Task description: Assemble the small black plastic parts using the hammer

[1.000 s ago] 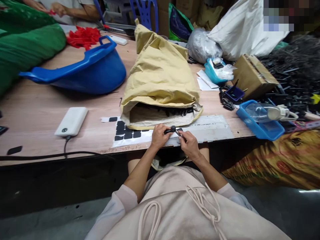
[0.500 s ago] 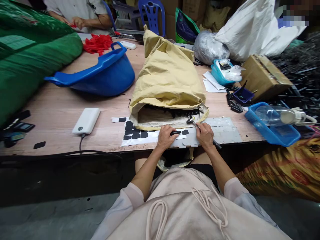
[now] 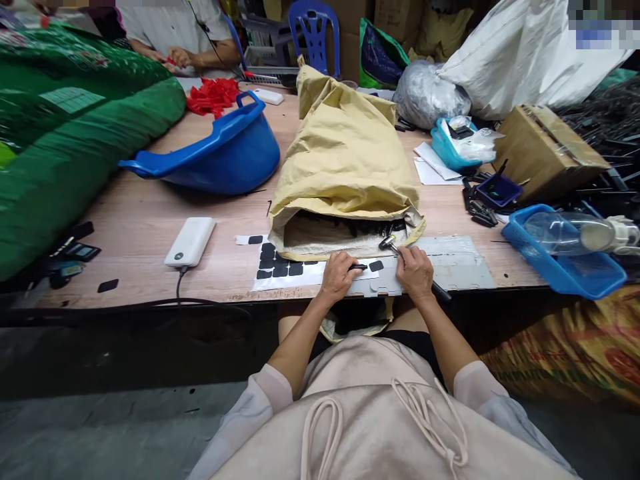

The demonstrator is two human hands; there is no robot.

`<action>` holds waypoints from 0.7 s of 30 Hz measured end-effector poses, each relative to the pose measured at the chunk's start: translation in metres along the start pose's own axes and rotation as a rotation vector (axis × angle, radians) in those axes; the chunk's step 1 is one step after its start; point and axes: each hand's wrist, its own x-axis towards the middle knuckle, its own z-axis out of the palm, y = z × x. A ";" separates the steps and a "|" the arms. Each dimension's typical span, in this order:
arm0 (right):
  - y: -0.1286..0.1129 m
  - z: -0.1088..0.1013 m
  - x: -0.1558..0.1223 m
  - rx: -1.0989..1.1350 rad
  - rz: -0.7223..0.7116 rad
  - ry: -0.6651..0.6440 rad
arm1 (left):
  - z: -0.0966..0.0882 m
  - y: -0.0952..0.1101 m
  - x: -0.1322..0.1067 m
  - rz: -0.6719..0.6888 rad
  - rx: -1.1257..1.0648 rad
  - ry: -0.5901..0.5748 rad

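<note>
Left hand [image 3: 338,275]: I see it clenched on a slim black part [image 3: 359,267], just in front of the yellow sack [image 3: 350,150]. The part's tip juts from the fingers toward the sack's right side; the rest is hidden in the grip, so I cannot identify it further.

Right hand [image 3: 416,272]: grasping a hammer [image 3: 387,243], before the sack's front right corner. Metal head beyond the fingers, by the sack's lip; whether they touch, I cannot tell. Palm covers mid-handle; the dark butt emerges behind the hand.

Black pads [image 3: 281,268]: rounded squares on a white sheet, at the sack's front left corner, some partly covered by it.

Sack contents: dark pieces, too shadowed for me to separate.

White power bank [image 3: 192,240]: left of the sack, cable attached.

Blue basin [image 3: 225,160]: left of the sack, tilted, interior mostly hidden from me.

Blue basket [image 3: 590,283]: right of the sack, holding a clear bottle [image 3: 555,233].

Green sack [image 3: 95,160]: far left of the yellow sack, cut off by the frame.
</note>
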 end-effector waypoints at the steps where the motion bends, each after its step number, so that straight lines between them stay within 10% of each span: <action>1: 0.000 0.000 0.000 0.001 0.004 0.002 | 0.000 -0.001 0.000 0.002 0.001 0.001; 8: -0.002 0.002 0.001 0.026 0.029 -0.022 | -0.005 0.005 -0.001 0.010 0.007 0.024; 15: -0.003 0.000 0.002 0.041 0.026 -0.040 | 0.001 0.039 -0.073 0.170 -0.169 -0.199; 21: -0.003 0.000 0.002 0.016 0.013 -0.025 | 0.050 0.002 -0.099 -0.309 -0.073 -0.561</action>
